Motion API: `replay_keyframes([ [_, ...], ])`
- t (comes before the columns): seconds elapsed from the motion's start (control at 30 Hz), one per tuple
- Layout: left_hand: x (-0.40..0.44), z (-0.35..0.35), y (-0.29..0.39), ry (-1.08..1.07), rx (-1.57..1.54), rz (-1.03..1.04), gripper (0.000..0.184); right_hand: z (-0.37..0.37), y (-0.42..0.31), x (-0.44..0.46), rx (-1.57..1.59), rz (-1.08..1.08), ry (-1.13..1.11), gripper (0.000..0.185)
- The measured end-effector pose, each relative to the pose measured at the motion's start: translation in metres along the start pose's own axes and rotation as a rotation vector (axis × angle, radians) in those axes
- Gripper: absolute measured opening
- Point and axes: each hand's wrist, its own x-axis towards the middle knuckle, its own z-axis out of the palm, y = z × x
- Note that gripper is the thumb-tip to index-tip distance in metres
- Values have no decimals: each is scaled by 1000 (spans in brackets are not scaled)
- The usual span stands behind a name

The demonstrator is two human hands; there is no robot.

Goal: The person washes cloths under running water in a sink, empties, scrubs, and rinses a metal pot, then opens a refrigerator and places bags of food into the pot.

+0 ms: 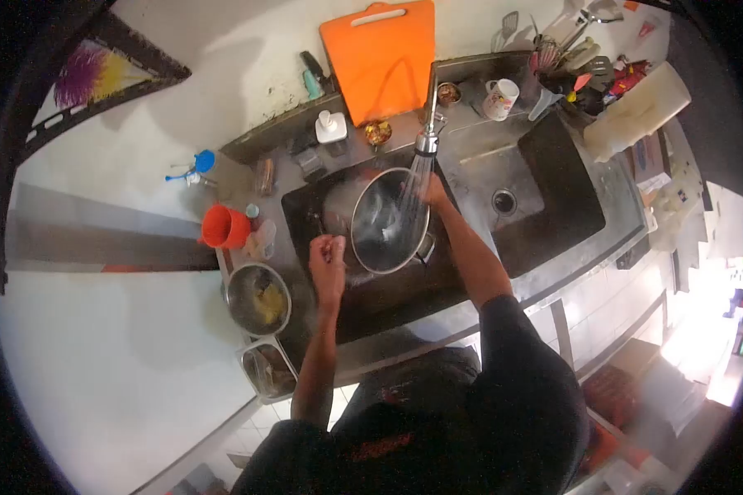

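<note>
A round pot [371, 235] with a dark inside and a pale rim is tilted over the left sink basin [363, 309]. Water sprays into it from the faucet head [426, 144]. My right hand [433, 194] grips the pot at its right side near the rim, its fingers partly hidden by the pot and the spray. Just left of the pot, apart from its rim, my left hand [328, 250] is closed with its fingers curled; whatever may be in it is too small to make out. A loop handle [426, 247] shows at the pot's lower right.
An orange cutting board [380, 62] leans on the wall behind a white soap dispenser [331, 128]. To the left stand a red-orange container [224, 226] and a metal bowl [243, 309] with yellowish contents. Utensils [586, 78] and a mug [500, 101] are beyond the right basin [545, 206].
</note>
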Motion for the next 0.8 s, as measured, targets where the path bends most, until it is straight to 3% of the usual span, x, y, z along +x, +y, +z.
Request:
replay_keyframes([
  [0.07, 21, -4, 7, 64, 350, 57, 43, -12, -2, 28, 15, -163, -93, 28],
  [0.1, 25, 3, 24, 65, 352, 53, 43, -7, 0, 38, 139, -174, -181, 28],
  [0.17, 32, 26, 56, -271, 752, 233, 31, -4, -12, 51, 388, -187, -351, 28],
  [0.2, 36, 37, 54, -269, 752, 236, 31, -7, -28, 54, 511, -190, -436, 28],
  [0.27, 46, 61, 41, -233, 637, 535, 18, -51, -111, 37, -79, -263, -502, 32],
  [0.3, 45, 69, 37, -238, 634, 533, 18, -49, -106, 35, -80, -257, -501, 32],
  [0.37, 47, 79, 34, -173, 472, 562, 14, -46, -103, 34, -84, -357, -300, 37],
  [0.4, 48, 78, 33, -177, 476, 551, 14, -44, -102, 28, -77, -350, -307, 37],
  [0.47, 53, 77, 36, -104, 344, 608, 24, -46, -103, 18, -100, -412, 127, 45],
  [0.5, 48, 76, 48, -108, 346, 603, 24, -42, -93, 10, -98, -406, 125, 45],
  [0.53, 44, 73, 61, -87, 397, 418, 35, -37, -86, 0, 59, -191, 219, 48],
  [0.6, 46, 71, 62, -77, 417, 356, 51, 21, -28, -18, 535, 169, 405, 51],
  [0.63, 47, 70, 61, -72, 427, 325, 59, 29, -31, -41, 683, 383, 228, 49],
  [0.67, 45, 76, 60, 36, 409, 479, 50, 36, -35, -65, 791, 613, 54, 46],
  [0.7, 43, 78, 56, 88, 395, 551, 46, 115, 30, -94, 1093, 693, 6, 42],
  [0.73, 42, 80, 51, 141, 385, 623, 42, 69, -87, -121, 1425, 881, 32, 43],
  [0.8, 37, 80, 41, 94, 381, 730, 15, 204, 3, -164, 1373, 567, -186, 48],
])
